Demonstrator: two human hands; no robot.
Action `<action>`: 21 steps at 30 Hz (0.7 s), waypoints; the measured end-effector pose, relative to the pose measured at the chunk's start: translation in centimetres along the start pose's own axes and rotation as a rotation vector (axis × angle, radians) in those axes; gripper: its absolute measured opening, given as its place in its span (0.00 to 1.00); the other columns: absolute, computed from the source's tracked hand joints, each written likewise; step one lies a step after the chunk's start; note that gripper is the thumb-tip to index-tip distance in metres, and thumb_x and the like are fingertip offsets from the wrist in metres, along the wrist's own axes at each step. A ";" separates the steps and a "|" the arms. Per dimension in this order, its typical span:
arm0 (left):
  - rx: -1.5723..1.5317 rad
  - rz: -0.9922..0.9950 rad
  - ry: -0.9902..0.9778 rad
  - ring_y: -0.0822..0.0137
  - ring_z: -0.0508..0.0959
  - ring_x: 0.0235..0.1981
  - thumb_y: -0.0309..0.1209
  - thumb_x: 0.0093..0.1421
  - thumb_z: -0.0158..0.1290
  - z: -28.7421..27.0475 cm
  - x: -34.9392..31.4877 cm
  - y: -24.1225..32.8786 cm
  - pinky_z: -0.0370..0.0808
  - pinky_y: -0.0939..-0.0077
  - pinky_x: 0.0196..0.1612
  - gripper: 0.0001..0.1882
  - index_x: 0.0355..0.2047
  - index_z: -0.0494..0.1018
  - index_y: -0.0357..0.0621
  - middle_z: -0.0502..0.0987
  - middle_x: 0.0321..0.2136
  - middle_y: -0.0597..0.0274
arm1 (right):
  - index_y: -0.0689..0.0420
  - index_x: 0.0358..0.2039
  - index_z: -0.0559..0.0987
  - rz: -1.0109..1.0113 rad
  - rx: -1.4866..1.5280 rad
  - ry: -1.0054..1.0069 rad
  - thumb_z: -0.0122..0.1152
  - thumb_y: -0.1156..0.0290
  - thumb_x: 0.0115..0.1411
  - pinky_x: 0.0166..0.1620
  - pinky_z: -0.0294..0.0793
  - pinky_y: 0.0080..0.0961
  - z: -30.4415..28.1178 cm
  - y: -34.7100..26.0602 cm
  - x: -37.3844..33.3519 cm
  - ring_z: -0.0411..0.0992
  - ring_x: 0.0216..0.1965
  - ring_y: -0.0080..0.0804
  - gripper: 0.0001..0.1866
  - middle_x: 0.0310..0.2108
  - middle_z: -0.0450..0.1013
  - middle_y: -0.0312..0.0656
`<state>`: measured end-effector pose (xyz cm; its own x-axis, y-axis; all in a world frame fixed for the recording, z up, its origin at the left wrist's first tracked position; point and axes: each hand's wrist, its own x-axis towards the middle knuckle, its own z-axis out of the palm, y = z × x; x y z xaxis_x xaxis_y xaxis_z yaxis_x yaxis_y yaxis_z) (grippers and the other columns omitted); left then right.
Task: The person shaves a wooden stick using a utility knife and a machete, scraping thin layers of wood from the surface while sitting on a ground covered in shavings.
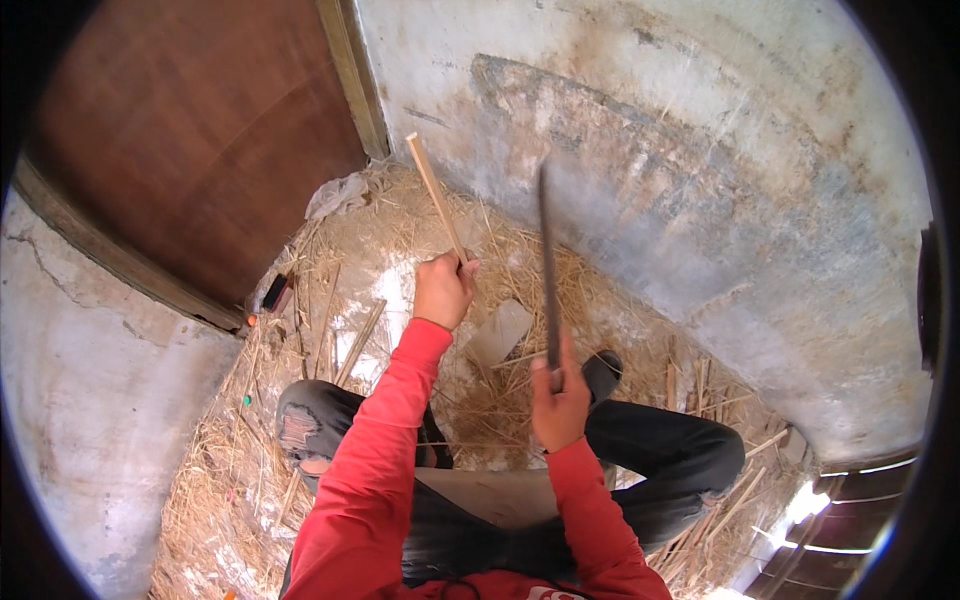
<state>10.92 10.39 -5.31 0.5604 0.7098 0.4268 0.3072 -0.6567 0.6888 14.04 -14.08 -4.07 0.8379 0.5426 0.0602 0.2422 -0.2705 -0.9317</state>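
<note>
My left hand (443, 289) is closed around the lower end of a light wooden stick (435, 190), which slants up and away to the left. In my right hand (560, 405) is the handle of a long, dark-bladed knife (547, 250), its blade pointing up and away from me. The blade stands apart from the stick, to its right, and its tip is slightly blurred. Both hands are above the floor in front of my bent legs.
Straw and wood shavings (480, 400) cover the floor, with loose sticks (360, 340) left of my hands. A pale flat piece (500, 332) lies between them. A stained wall (680, 200) rises at the right, a brown door (200, 140) at the far left. A crumpled bag (337, 196) lies by the door.
</note>
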 end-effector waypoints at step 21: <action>-0.036 0.034 -0.022 0.51 0.83 0.25 0.27 0.62 0.62 0.8 0.2 1.3 0.78 0.63 0.31 0.06 0.36 0.81 0.36 0.81 0.24 0.47 | 0.54 0.76 0.51 -0.012 0.407 0.143 0.50 0.68 0.74 0.23 0.65 0.18 -2.6 -1.6 0.5 0.62 0.19 0.17 0.34 0.27 0.71 0.34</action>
<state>12.04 9.43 -4.81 0.5867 0.6811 0.4381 0.2600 -0.6708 0.6946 15.37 -15.49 -1.64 0.9025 0.4202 0.0940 0.0635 0.0861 -0.9943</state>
